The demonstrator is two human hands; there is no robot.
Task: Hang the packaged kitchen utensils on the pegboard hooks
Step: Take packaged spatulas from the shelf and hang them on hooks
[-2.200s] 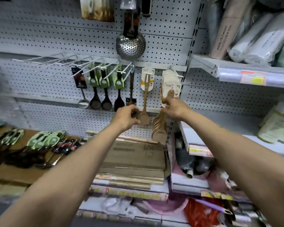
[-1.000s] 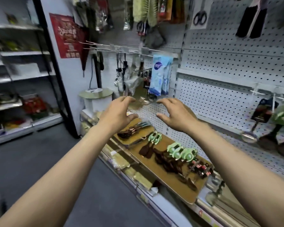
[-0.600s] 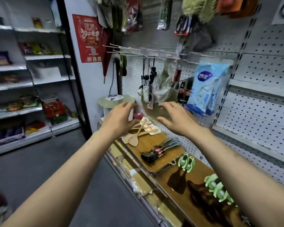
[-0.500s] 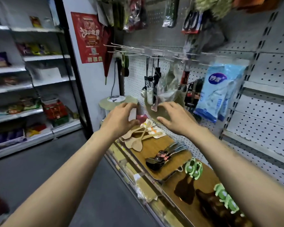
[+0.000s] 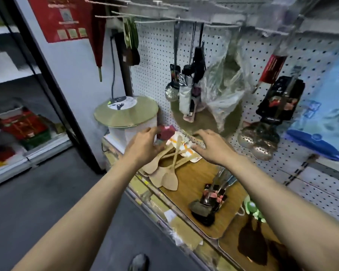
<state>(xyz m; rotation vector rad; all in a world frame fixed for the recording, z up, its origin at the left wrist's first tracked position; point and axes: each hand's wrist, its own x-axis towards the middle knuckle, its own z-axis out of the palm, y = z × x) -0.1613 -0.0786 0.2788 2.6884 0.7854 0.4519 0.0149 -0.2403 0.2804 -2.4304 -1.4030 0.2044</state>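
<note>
A pile of packaged wooden spatulas (image 5: 169, 163) lies fanned out on the wooden board (image 5: 196, 184) below the white pegboard (image 5: 157, 61). My left hand (image 5: 145, 145) hovers over the spatula handles, fingers loosely bent, holding nothing. My right hand (image 5: 213, 147) reaches over the white and orange header cards (image 5: 184, 147), fingers spread and empty. Bare wire hooks (image 5: 125, 4) stick out at the top of the pegboard.
Black-handled utensils (image 5: 209, 202) and green-carded ones (image 5: 252, 210) lie further right on the boards. Skimmers (image 5: 260, 141), umbrellas (image 5: 192, 83) and a plastic bag (image 5: 223, 89) hang on the pegboard. A white bin with a round green lid (image 5: 125, 112) stands left of the pile.
I have turned left away from the hung spatulas and moved in toward the pile on the board. Both empty hands have dropped lower, now right over the wooden spatulas.
</note>
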